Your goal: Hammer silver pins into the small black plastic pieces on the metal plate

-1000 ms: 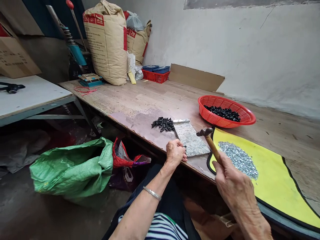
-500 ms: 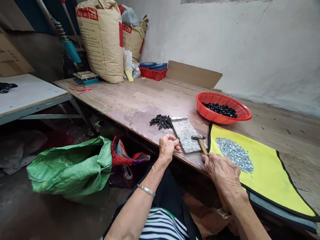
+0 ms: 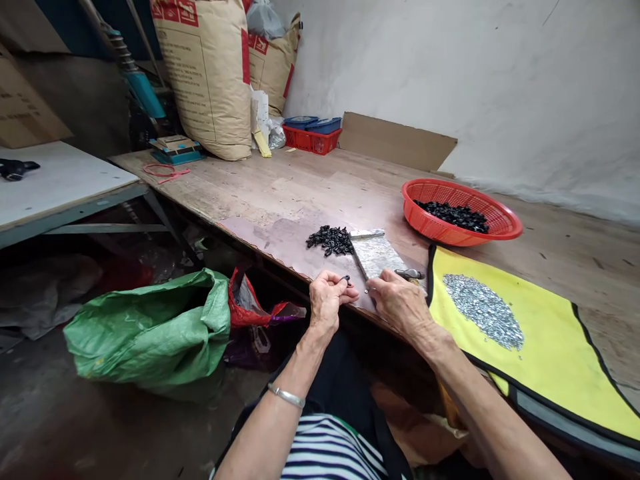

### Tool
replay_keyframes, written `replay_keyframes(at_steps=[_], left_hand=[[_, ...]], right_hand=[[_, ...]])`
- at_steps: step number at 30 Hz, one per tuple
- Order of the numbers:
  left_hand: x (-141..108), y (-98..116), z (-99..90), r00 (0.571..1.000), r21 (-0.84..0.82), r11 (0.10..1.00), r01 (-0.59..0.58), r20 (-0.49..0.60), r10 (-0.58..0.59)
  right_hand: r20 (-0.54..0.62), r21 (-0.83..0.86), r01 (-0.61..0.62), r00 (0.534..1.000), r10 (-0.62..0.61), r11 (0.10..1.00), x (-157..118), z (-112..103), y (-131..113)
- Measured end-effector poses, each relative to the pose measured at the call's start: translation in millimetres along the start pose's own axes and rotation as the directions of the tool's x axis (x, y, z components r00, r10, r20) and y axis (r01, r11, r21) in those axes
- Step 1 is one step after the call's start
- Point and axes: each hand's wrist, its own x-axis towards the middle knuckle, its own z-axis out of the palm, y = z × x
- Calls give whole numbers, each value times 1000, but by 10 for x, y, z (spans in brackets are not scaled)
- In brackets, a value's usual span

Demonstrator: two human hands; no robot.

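My left hand [image 3: 327, 300] pinches a small black plastic piece [image 3: 345, 280] between thumb and fingertips, just off the table's front edge. Close beside it, my right hand [image 3: 405, 303] has its thumb and forefinger closed on a tiny shiny metal piece [image 3: 367, 290]. A hammer [image 3: 411, 274] shows only its head behind the right hand, over the worn metal plate [image 3: 377, 255]; its handle is mostly hidden, and whether the other fingers grip it I cannot tell. Left of the plate lies a pile of black pieces [image 3: 330, 240].
A red plastic basket [image 3: 510, 227] of black pieces stands behind a yellow cloth [image 3: 560, 353] bearing a heap of silvery metal bits [image 3: 483, 310]. A green woven sack [image 3: 150, 333] is below the table at left. Large paper sacks [image 3: 205, 80] stand at the back.
My right hand has moved left and forward from the hammer's handle toward my left hand, now with a tiny metal piece at its fingertips. The view has shifted slightly.
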Motion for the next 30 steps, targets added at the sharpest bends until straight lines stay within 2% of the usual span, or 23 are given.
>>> replay_keyframes(at_steps=[3, 6, 12, 15, 17, 19, 21, 23, 27, 28, 30], left_hand=[[-34, 27, -37, 999, -17, 1000, 3, 35, -2], [-98, 74, -74, 997, 2, 1000, 20, 68, -21], [-234, 161, -111, 995, 33, 998, 54, 77, -56], [-317, 178, -97, 997, 39, 998, 55, 54, -57], [-385, 184, -60, 997, 35, 998, 55, 59, -57], [-460, 188, -4, 996, 32, 998, 50, 78, -52], [-530, 192, 56, 994, 32, 999, 42, 101, -45], [-586, 194, 104, 991, 34, 999, 35, 127, -39], [-643, 185, 146, 989, 61, 998, 9, 150, -18], [-648, 181, 150, 989, 69, 998, 5, 148, -15], [-655, 174, 155, 989, 76, 997, 5, 144, -15]], right_hand=[[25, -28, 92, 996, -91, 995, 69, 9, -16], [38, -16, 114, 993, -113, 993, 128, 17, -33], [14, 62, 68, 998, -69, 996, 174, 29, -29], [-34, 149, 48, 998, -44, 988, 49, -1, -39], [-96, 280, 34, 995, -7, 959, -95, -33, -74], [-183, 541, 28, 979, 85, 841, -241, -58, -132], [-244, 772, 57, 946, 213, 633, -349, -62, -193], [-247, 873, 76, 921, 302, 482, -404, -39, -236], [-158, 956, 52, 921, 356, 289, -417, 38, -245], [-153, 963, 59, 923, 355, 262, -415, 50, -239], [-186, 959, 91, 917, 352, 269, -415, 57, -230]])
